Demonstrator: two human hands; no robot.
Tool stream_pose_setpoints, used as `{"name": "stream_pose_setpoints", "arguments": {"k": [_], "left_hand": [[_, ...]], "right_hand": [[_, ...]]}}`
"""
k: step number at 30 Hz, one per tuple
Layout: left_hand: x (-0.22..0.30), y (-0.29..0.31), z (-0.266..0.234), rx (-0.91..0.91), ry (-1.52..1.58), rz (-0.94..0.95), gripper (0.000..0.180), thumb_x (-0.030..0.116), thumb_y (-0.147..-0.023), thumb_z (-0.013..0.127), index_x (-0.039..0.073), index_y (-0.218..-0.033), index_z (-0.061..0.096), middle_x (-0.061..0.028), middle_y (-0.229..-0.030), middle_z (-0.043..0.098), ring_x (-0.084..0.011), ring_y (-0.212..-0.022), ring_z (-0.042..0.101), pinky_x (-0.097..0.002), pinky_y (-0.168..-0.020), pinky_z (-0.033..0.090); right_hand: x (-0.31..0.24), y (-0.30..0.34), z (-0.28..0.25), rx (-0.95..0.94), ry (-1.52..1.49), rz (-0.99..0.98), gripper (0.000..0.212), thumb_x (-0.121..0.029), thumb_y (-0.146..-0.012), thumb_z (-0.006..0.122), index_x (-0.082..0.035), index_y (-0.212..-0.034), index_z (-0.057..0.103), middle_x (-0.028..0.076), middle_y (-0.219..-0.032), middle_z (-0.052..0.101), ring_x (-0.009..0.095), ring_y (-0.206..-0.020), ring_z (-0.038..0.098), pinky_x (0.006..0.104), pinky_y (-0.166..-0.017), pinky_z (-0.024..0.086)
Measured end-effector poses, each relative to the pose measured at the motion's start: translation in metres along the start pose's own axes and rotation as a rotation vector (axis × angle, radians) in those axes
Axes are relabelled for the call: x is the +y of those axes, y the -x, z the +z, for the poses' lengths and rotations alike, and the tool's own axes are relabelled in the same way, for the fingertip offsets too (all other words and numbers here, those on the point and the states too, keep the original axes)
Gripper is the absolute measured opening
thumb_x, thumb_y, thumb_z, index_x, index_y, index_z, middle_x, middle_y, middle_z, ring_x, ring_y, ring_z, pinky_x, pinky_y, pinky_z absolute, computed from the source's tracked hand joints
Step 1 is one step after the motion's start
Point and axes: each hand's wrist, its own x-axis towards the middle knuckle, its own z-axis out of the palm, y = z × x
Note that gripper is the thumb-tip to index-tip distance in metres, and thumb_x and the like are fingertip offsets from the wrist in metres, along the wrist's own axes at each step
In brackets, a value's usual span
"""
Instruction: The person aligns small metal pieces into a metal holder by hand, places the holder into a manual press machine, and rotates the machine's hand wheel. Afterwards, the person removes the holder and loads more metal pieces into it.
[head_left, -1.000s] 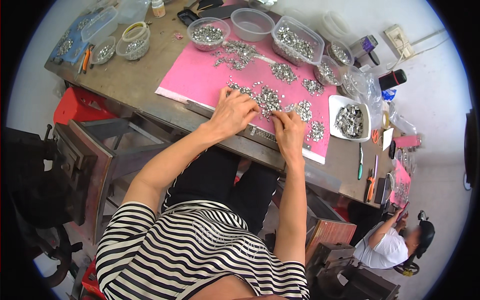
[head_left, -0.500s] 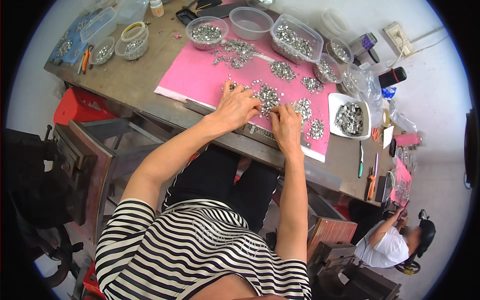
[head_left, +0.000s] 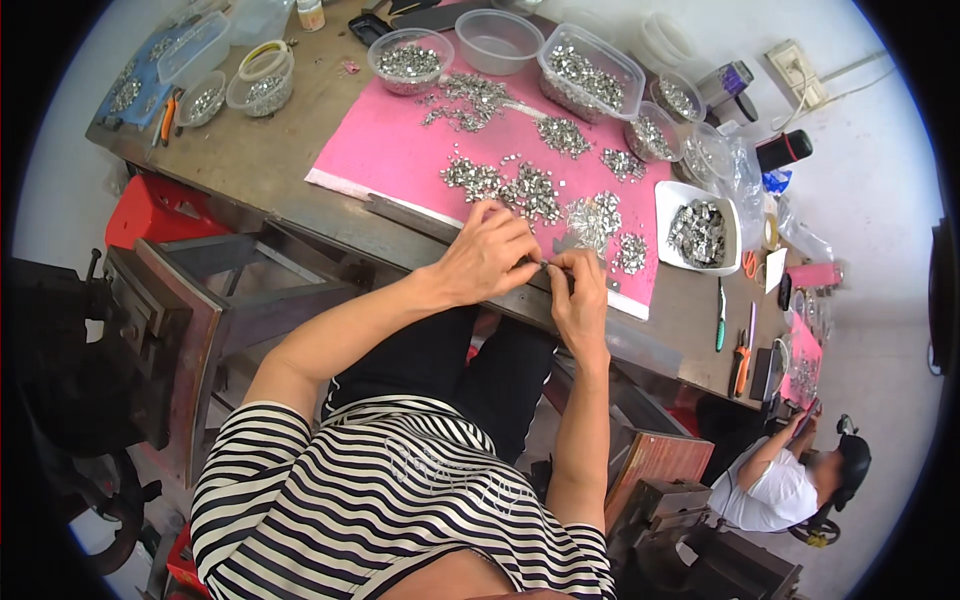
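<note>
"What's the left hand (head_left: 492, 254) doing?"
"Its thumb and fingers are pinching together on a small dark piece (head_left: 543, 266), over the pink mat's (head_left: 372, 150) near edge."
"Where's it sitting?"
"Between both hands' fingertips."
"The right hand (head_left: 579, 296)?"
"Apparently pinching too; this two-handed step is probably calling for steady grips next."
</note>
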Motion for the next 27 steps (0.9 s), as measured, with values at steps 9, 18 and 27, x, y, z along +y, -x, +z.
{"name": "stream_pose_setpoints", "arguments": {"k": [9, 18, 27], "left_hand": [[0.002, 0.006, 0.006, -0.001, -0.016, -0.010, 0.018, 0.020, -0.084, 0.073, 0.008, -0.097, 0.068, -0.0057, -0.095, 0.063, -0.0256, -0.097, 0.058, -0.0434, -0.097, 0.041], [-0.005, 0.011, 0.006, 0.021, 0.111, 0.036, 0.017, 0.009, -0.081, 0.078, 0.005, -0.096, 0.071, -0.0083, -0.090, 0.065, -0.0282, -0.091, 0.062, -0.0429, -0.095, 0.049], [-0.002, 0.013, 0.010, 0.039, 0.059, 0.012, 0.017, 0.013, -0.081, 0.079, 0.007, -0.096, 0.072, -0.0075, -0.089, 0.063, -0.0273, -0.091, 0.061, -0.0453, -0.105, 0.047]], "right_hand": [[0.001, 0.009, 0.008, 0.096, 0.072, -0.081, 0.013, 0.000, -0.086, 0.071, -0.003, -0.097, 0.066, 0.009, -0.096, 0.065, 0.028, -0.092, 0.062, 0.0392, -0.083, 0.042], [0.018, -0.018, 0.006, 0.095, -0.015, 0.034, 0.013, -0.002, -0.088, 0.070, -0.005, -0.100, 0.072, 0.009, -0.094, 0.067, 0.028, -0.089, 0.064, 0.0393, -0.082, 0.043], [0.028, -0.046, 0.020, 0.066, 0.216, -0.039, 0.008, -0.008, -0.085, 0.075, -0.006, -0.092, 0.073, 0.010, -0.085, 0.063, 0.029, -0.076, 0.062, 0.0418, -0.070, 0.047]]}}
